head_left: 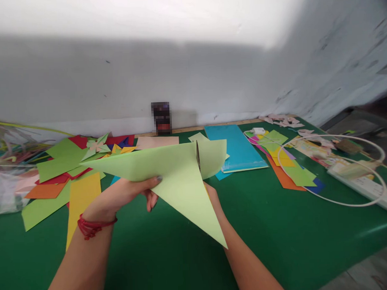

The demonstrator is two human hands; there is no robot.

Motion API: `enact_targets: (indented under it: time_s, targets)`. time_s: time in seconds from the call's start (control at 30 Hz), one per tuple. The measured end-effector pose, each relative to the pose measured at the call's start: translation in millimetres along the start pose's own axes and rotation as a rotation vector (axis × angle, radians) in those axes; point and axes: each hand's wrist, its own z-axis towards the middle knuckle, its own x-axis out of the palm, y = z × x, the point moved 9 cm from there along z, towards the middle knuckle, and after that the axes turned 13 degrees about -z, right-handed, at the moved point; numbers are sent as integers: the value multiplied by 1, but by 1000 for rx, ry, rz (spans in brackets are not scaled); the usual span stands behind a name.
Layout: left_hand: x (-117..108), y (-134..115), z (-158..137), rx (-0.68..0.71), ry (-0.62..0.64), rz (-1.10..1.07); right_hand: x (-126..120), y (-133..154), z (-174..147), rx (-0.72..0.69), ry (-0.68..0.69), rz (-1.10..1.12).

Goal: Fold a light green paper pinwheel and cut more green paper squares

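A light green sheet of paper (pixel 178 179) is held up over the table, cut partway so that one part hangs as a pointed flap toward me. My left hand (pixel 141 187) pinches its lower left edge, thumb on top and fingers beneath. Behind the sheet, my right hand (pixel 212 195) is mostly hidden; only its edge and wrist show. A dark, narrow scissors blade (pixel 198 154) stands in the cut, above the right hand. The scissors' handles and the fingers on them are covered by the paper.
Coloured paper sheets (pixel 84 195) and a folded paper star (pixel 96 146) lie left. A blue paper pack (pixel 234 150) lies beyond my hands. At right are more sheets (pixel 285 167), a white cable (pixel 335 204) and a power strip (pixel 369 189). A blurred dark object (pixel 162 118) leans on the wall.
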Motion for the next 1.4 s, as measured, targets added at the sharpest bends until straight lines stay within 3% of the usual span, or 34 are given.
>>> enact_targets:
  time_s: [0.27, 1.2, 1.4]
  targets:
    - [1, 0, 1, 13, 9, 20, 8, -7, -1, 37, 75, 53]
    - [2, 1, 4, 26, 57, -69, 8, -9, -4, 58, 86, 74]
    - [1, 1, 3, 11, 40, -60, 6, -3, -2, 7, 80, 42]
